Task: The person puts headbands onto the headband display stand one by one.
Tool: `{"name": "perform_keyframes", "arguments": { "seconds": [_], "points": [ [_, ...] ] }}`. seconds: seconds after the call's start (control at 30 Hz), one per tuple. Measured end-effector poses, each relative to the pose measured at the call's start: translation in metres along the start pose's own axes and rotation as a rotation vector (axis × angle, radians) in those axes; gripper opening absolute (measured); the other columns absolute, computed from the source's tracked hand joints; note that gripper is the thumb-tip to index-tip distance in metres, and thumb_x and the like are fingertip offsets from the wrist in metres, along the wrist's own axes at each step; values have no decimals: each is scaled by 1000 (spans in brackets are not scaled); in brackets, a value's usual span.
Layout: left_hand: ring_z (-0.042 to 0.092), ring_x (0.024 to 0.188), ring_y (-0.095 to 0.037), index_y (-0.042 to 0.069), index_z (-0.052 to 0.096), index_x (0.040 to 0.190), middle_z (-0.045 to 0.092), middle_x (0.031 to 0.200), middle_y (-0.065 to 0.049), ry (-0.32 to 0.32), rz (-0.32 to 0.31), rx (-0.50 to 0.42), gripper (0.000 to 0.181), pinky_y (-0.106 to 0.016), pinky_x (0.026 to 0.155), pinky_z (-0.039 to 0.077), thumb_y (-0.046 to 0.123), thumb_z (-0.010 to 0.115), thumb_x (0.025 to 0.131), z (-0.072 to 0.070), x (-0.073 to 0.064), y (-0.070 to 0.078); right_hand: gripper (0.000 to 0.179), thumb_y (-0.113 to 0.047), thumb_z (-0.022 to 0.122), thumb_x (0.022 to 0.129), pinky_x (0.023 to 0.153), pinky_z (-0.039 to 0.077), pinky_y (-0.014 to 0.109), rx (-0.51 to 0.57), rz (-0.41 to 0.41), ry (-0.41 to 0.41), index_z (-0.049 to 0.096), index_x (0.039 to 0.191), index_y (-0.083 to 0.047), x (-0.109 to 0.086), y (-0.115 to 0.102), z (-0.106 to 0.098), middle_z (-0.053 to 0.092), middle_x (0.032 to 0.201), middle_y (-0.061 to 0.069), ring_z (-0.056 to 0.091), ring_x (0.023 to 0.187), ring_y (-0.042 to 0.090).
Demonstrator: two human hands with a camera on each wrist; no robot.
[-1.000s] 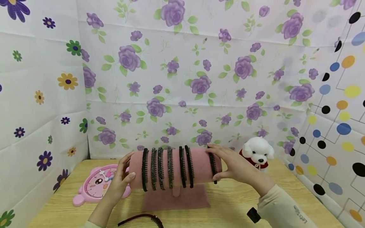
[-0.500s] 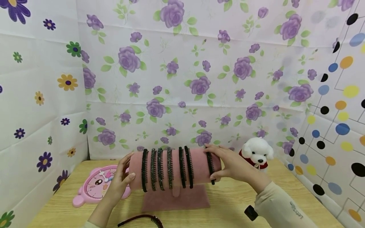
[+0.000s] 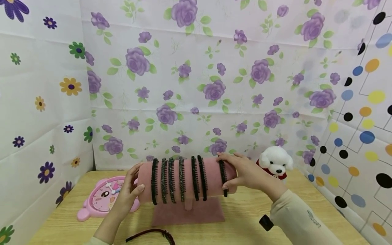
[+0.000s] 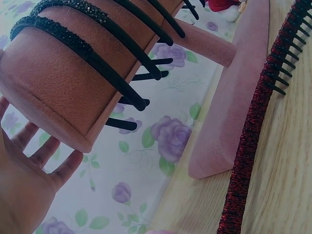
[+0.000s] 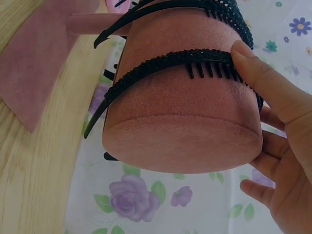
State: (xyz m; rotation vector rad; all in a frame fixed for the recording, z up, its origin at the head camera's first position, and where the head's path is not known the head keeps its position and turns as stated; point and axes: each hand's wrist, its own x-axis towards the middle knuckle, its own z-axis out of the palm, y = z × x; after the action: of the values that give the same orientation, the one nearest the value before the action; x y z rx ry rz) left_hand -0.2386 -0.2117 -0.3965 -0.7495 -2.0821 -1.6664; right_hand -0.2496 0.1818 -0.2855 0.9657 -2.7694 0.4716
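Observation:
A pink padded headband stand [image 3: 213, 170] lies across the table on its pink base [image 3: 205, 216], carrying several black toothed headbands, some glittery. My left hand [image 3: 127, 194] holds its left end, with the thumb in front; fingertips show at the end's edge in the left wrist view. At the other end, my right hand [image 3: 251, 174] pinches the rightmost black headband [image 5: 170, 58], thumb on its front beside the comb teeth and fingers behind the roll. This headband sits around the roll, apart from the others. A dark red headband [image 4: 248, 131] lies on the table before the base.
To the left is a pink toy clock [image 3: 102, 200], partly behind my left arm. A white plush dog [image 3: 275, 160] with red clothing sits at the back right. Flowered cloth [image 3: 183, 88] hangs behind the wooden table [image 3: 245, 217].
My right hand has slid the rightmost headband leftward along the roll, a little farther from its right end. The left hand has kept its hold.

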Motion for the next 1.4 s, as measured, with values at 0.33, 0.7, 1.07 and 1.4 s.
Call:
{"name": "perform_keyframes", "arguments": {
  "seconds": [0.33, 0.7, 1.07, 1.4],
  "points": [
    [38, 125, 3, 9, 19, 153, 34, 142, 19, -7, 16, 1, 61, -15, 90, 38, 4, 42, 97, 1, 4, 0, 81, -54, 78, 70, 102, 35, 64, 8, 36, -15, 45, 141, -33, 4, -5, -5, 49, 146, 2, 27, 140, 50],
    [37, 126, 4, 15, 19, 154, 32, 143, 20, -16, -8, 5, 62, -15, 91, 39, 4, 42, 97, 2, 3, 1, 78, -50, 79, 72, 97, 40, 63, 19, 60, -56, 47, 140, -30, 10, -9, -4, 48, 146, 4, 20, 143, 48],
    [39, 123, 2, 15, 18, 154, 34, 142, 17, -11, -9, 17, 61, -17, 90, 40, 4, 41, 98, 1, 0, 2, 78, -52, 78, 72, 103, 35, 64, 32, 28, -64, 47, 139, -30, 18, -15, -3, 46, 147, -2, 17, 145, 46],
    [41, 122, 2, 15, 20, 153, 36, 141, 17, -1, -17, 14, 60, -18, 89, 40, 4, 41, 98, 2, 0, 3, 76, -48, 80, 72, 113, 28, 55, -1, -38, -49, 50, 137, -24, 25, -19, -3, 55, 138, -2, 41, 136, 35]
  ]
}}
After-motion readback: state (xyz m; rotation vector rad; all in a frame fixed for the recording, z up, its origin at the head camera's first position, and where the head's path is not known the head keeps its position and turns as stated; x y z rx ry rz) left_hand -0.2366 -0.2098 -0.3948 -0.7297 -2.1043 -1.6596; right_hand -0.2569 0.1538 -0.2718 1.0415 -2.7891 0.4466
